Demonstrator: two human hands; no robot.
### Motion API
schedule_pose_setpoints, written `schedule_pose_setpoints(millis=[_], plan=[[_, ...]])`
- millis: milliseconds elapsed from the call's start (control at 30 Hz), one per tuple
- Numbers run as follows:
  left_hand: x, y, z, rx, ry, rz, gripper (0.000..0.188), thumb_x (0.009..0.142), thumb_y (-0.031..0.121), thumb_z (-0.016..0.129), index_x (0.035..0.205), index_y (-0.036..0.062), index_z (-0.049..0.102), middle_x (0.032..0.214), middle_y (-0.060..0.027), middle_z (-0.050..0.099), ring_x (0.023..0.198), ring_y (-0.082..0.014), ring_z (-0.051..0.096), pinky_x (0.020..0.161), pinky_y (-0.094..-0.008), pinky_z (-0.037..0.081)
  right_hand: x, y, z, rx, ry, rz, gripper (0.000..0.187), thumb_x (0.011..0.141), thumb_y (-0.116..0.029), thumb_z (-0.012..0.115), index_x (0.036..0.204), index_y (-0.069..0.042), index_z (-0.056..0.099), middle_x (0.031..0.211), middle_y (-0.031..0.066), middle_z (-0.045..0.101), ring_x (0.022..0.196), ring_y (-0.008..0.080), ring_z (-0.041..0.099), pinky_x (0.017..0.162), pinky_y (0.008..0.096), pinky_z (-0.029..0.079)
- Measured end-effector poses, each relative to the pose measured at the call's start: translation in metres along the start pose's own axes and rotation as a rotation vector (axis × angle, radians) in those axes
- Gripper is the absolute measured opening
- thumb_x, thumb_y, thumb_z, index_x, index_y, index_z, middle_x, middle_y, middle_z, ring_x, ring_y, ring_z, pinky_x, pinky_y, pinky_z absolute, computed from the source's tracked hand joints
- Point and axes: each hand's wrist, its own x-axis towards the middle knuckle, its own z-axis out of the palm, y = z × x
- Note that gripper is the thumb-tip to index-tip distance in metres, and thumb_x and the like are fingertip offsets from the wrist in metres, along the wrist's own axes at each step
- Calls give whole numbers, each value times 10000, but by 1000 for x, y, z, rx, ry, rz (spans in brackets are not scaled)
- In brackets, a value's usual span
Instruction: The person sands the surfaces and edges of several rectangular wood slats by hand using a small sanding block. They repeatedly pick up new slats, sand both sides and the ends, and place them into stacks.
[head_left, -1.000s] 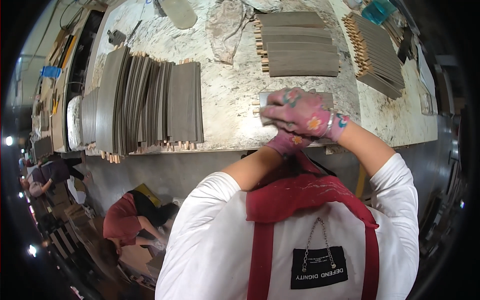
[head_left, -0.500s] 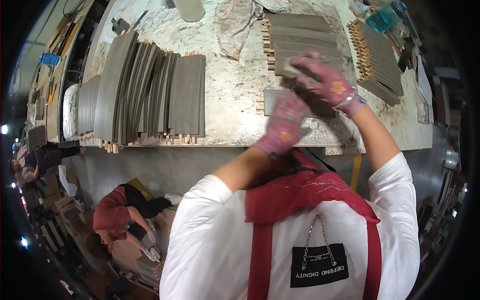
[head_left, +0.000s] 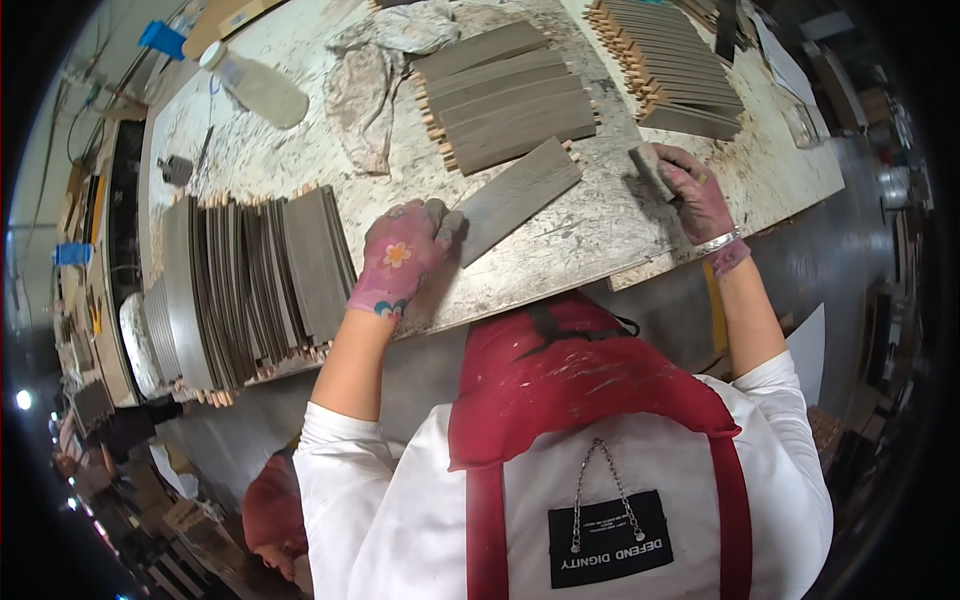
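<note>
My left hand (head_left: 402, 252), in a pink flowered glove, is closed on the near left end of a grey wooden slat (head_left: 524, 196). The slat lies slantwise, with small dowel pegs at its far end. To its right, my right hand (head_left: 694, 198), also gloved, grips a small greyish block (head_left: 652, 171), perhaps a sanding block, apart from the slat. Just beyond lies an overlapping stack of similar slats (head_left: 515, 110) with pegs at their ends. Nearest my left hand on its other side stands a row of slats (head_left: 250, 280) on edge.
Farther right fans another pile of pegged slats (head_left: 670, 70). A translucent bottle (head_left: 262, 92) and a crumpled, stained cloth (head_left: 362, 100) lie at the back of the worktable (head_left: 440, 300). Another person (head_left: 275, 510) is low at the left, beyond the table's front edge.
My hands have moved apart, the left onto the slat's end, the right outward with the block. The slat has turned from level to slanted. My view has shifted and tilted.
</note>
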Motion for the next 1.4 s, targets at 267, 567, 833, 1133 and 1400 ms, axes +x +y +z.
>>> schedule_pose_setpoints(millis=[267, 567, 833, 1133, 1400], plan=[[2, 46, 52, -112, 311, 247, 737, 794, 350, 739, 1427, 74, 483, 1285, -196, 528, 1149, -381, 519, 1004, -479, 436, 15, 28, 43, -102, 93, -3, 426, 945, -264, 670, 1274, 3, 625, 1170, 91, 668, 1047, 144, 603, 935, 270, 467], [-15, 50, 67, -107, 319, 324, 701, 770, 268, 762, 1399, 79, 518, 1296, -162, 514, 1179, -365, 504, 988, -472, 449, 18, 26, 89, -657, 92, -219, 346, 905, -254, 688, 1187, -63, 631, 1162, 222, 612, 1038, 417, 619, 913, 427, 508], [-14, 51, 72, -63, 415, 317, 657, 751, 233, 764, 1365, 114, 560, 1337, -151, 496, 1239, -363, 482, 1016, -470, 444, -51, -3, 54, -710, -145, -34, 371, 893, -238, 704, 1192, -28, 637, 1127, 161, 638, 1041, 305, 633, 923, 363, 496], [-8, 83, 127, -449, 96, 321, 424, 896, 180, 569, 1306, 73, 588, 1268, -157, 599, 1245, -303, 544, 1093, -429, 405, 12, -43, 172, -759, -740, -647, 287, 919, -213, 607, 1164, -69, 649, 1128, 150, 632, 1040, 343, 624, 899, 421, 506], [-21, 84, 142, -293, 309, 259, 377, 937, 299, 529, 1236, 96, 637, 1243, -115, 630, 1174, -312, 571, 1071, -460, 399, 56, -21, 228, -951, -1035, -939, 232, 937, -249, 580, 1086, -87, 654, 1021, 149, 634, 943, 347, 631, 787, 425, 527]])
